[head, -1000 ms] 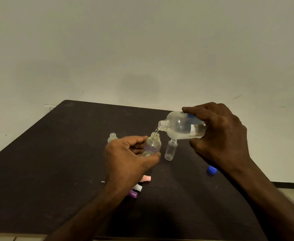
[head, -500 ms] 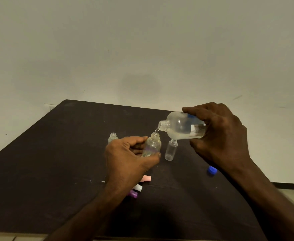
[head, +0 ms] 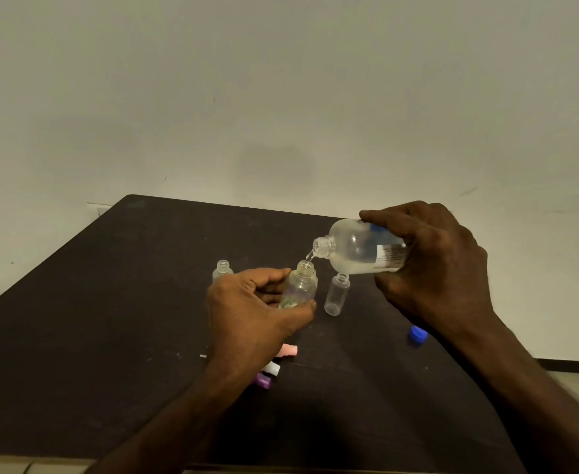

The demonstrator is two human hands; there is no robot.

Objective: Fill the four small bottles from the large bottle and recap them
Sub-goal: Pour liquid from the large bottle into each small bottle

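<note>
**Nothing shifted: pour went on**

Left hand gripped a small bottle, partly filled. Right hand held the large bottle tipped above it. Two uncapped bottles beside them looked empty; caps lay nearer, unused.

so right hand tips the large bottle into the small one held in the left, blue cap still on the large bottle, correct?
Not quite. Head view: the blue cap lies on the table. Right hand tips the uncapped large bottle into the small bottle held by the left hand.
</note>
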